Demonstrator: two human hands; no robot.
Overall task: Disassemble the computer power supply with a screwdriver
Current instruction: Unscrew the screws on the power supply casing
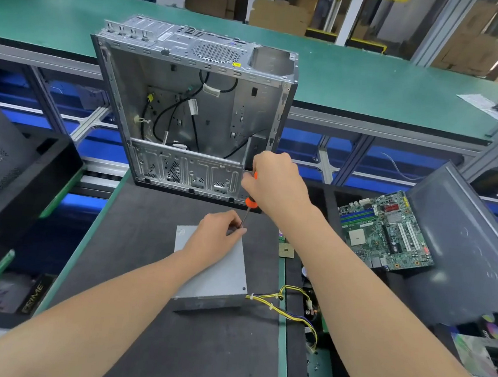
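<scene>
Gripping the screwdriver (249,202), right hand (275,184); left hand (215,236) pinches its shaft on power supply (221,277).

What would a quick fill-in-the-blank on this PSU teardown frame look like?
1. The right hand grips a screwdriver by its ____ handle.
2. The left hand pinches the shaft and rests on the power supply; the open computer case stands ____ it.
3. The motherboard lies to the ____ of both hands.

Missing words: orange; behind; right.
</scene>
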